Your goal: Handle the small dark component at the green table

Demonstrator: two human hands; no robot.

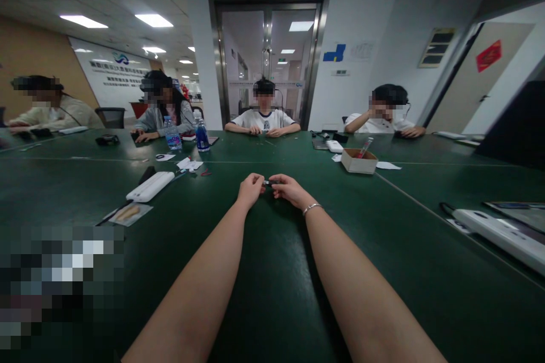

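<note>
Both my arms stretch out over a dark green table [272,272]. My left hand [251,188] and my right hand [288,188] meet in the middle, fingers pinched on the two ends of a small dark object [271,182] held just above the tabletop. The object is too small to name. A thin bracelet [312,208] circles my right wrist.
A white power strip [150,186] lies to the left, another [502,232] at the right edge. A small cardboard box [359,161] holds a red-tipped tool. Two water bottles [201,136] stand further back. Several people sit along the far and left sides. A plastic bag [129,213] lies front left.
</note>
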